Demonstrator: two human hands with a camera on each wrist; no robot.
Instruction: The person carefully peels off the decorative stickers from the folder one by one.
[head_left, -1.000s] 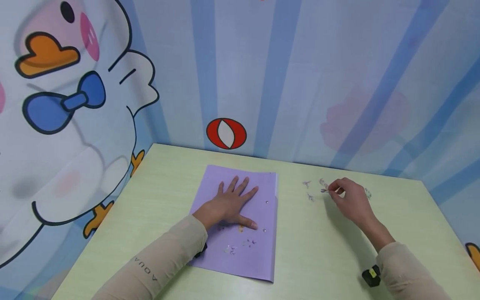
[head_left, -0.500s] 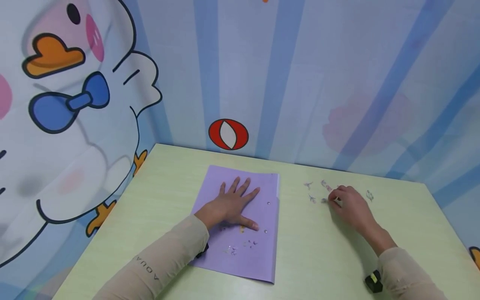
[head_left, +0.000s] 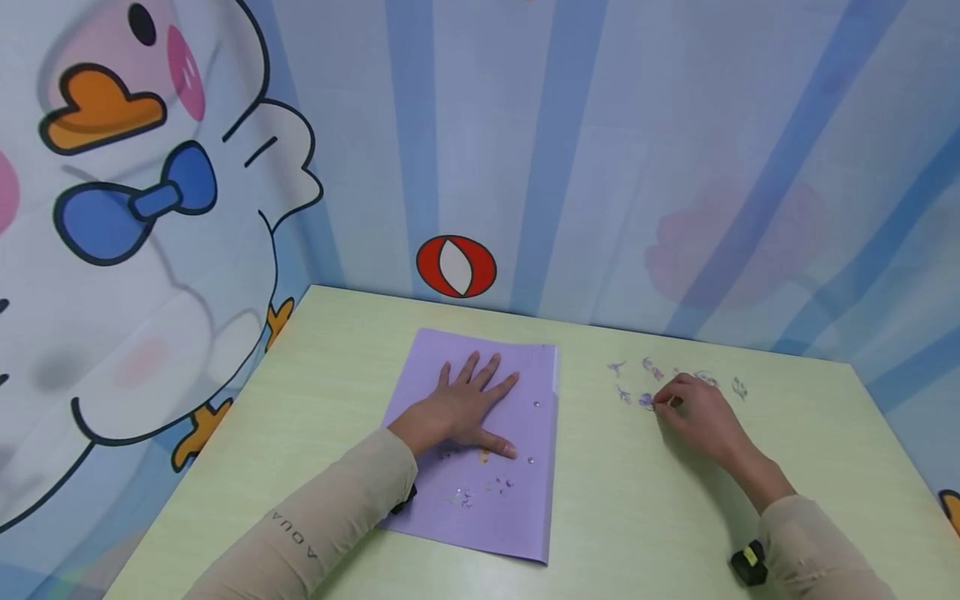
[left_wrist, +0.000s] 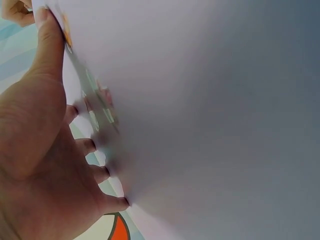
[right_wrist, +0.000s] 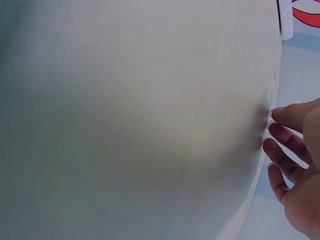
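My left hand lies spread flat on a purple folder, its fingers apart. In the left wrist view the thumb and fingertips of the left hand press on the folder's surface. My right hand is low over the table with thumb and forefinger together, pinching the edge of a small purple flower sticker. The right wrist view shows the right hand with its fingertips down at the tabletop; the sticker cannot be made out there.
Several small floral stickers lie around the right hand, among them one at the left, a pink one and one at the right. More floral pieces are on the folder. A cartoon-printed cloth stands behind the pale table.
My right hand has moved slightly toward me with the flower sticker, which now sits at the tabletop nearer to me. The left hand has stayed on the folder.
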